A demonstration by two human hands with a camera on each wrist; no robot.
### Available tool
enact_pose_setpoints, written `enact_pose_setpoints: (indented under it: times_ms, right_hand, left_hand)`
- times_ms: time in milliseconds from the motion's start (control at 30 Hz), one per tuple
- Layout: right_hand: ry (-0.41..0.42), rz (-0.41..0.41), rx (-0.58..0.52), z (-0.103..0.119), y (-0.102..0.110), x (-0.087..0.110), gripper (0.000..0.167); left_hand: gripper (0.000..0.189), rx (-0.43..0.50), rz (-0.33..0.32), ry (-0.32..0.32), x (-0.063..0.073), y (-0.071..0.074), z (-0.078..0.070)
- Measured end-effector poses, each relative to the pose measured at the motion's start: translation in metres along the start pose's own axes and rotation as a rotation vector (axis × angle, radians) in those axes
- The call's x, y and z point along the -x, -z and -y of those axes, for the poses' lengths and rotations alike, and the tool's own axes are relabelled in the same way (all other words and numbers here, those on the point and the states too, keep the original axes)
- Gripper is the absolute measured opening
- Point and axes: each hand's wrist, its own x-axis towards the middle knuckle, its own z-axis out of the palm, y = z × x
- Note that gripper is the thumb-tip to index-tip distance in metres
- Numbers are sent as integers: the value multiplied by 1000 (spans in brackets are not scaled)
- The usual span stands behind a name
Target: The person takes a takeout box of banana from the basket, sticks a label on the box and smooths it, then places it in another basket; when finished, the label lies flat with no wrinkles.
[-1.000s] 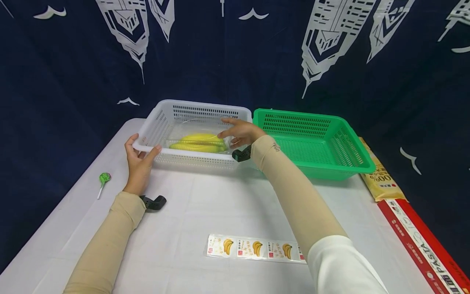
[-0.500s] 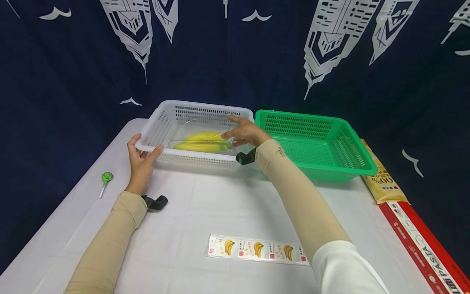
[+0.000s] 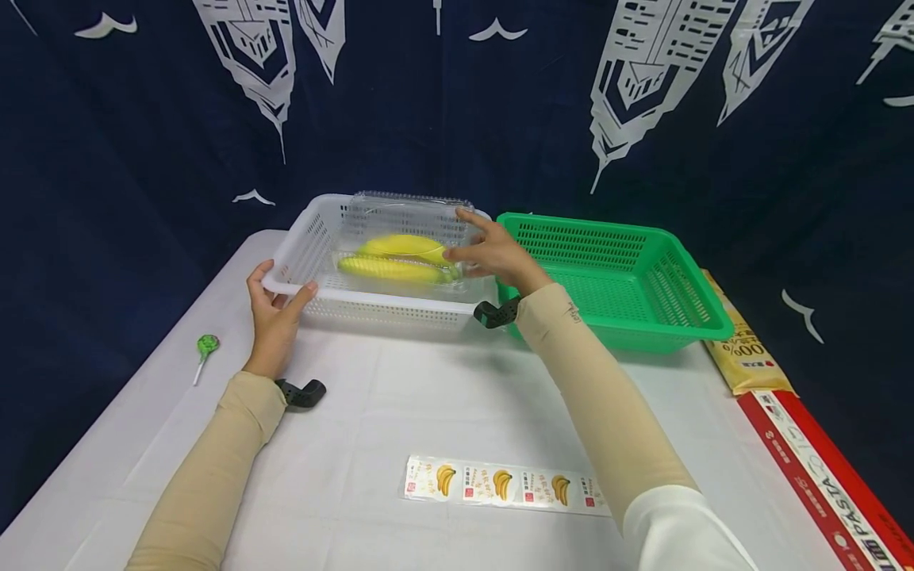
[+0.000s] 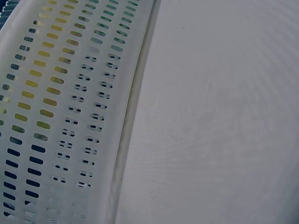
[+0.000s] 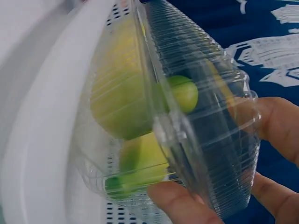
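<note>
A clear plastic clamshell box [image 3: 414,208] with yellow, green-ended bananas [image 3: 393,270] inside is tilted up in the white basket [image 3: 385,303], its far edge at the back rim. My right hand [image 3: 496,252] holds the box by its right end. In the right wrist view, thumb and fingers [image 5: 275,126] lie on either side of the clear plastic [image 5: 205,140]. My left hand [image 3: 274,329] grips the basket's front left corner, thumb over the rim. The left wrist view shows only the basket's slotted wall [image 4: 70,116] and the tablecloth, with the left hand out of view.
A green basket [image 3: 614,333] stands right beside the white one. Farther right lie a yellow packet [image 3: 746,357] and a long red pasta box [image 3: 821,476]. A strip of banana stickers [image 3: 500,485] lies in front, and a green lollipop [image 3: 208,346] at left.
My right hand has moved up and to the right, raising and tilting the clamshell box from inside the white basket. My left hand keeps its place on the rim.
</note>
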Motion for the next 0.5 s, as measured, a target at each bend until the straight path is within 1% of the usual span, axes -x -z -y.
enact_pose_setpoints:
  times_ms: [267,500]
  right_hand:
    - [80,-51,-37,3,8,26,88]
    - [129,-51,-49,-2,14,49,87]
  left_hand:
    - [81,-13,8,-1,-1,-1,-1]
    - [82,-19,2,8,-1,0,0]
